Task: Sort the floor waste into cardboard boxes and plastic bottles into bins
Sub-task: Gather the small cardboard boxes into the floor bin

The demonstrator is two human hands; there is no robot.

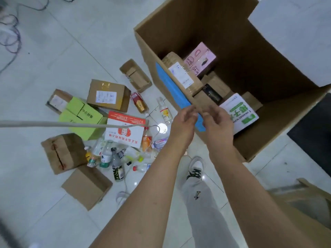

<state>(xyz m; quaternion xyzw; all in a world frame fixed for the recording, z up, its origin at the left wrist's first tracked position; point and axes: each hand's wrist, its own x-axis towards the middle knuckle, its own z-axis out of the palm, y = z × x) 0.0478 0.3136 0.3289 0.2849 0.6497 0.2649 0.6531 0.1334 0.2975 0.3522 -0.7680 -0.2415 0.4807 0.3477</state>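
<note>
A large open cardboard box (pixel 143 51) stands on the tiled floor at the right. Inside it lie a pink carton (pixel 200 59), a brown parcel (pixel 180 72) and a white-and-green carton (pixel 240 113). My left hand (pixel 184 122) and my right hand (pixel 219 120) hover side by side at the box's near rim, over its blue tape; their fingers are loosely curled and hold nothing. On the floor to the left lie a labelled brown parcel (pixel 109 95), a green carton (pixel 80 113), a white-and-red carton (pixel 125 133) and several plastic bottles (pixel 116 158).
More cardboard lies around: an open tray box (pixel 136 75), a taped brown box (pixel 62 151), an open flat box (pixel 86 185). A grey strap (pixel 53 124) crosses the left side. Cables (pixel 10 33) trail at top left. My shoe (pixel 195 169) and a dark mat (pixel 313 126) are near the box.
</note>
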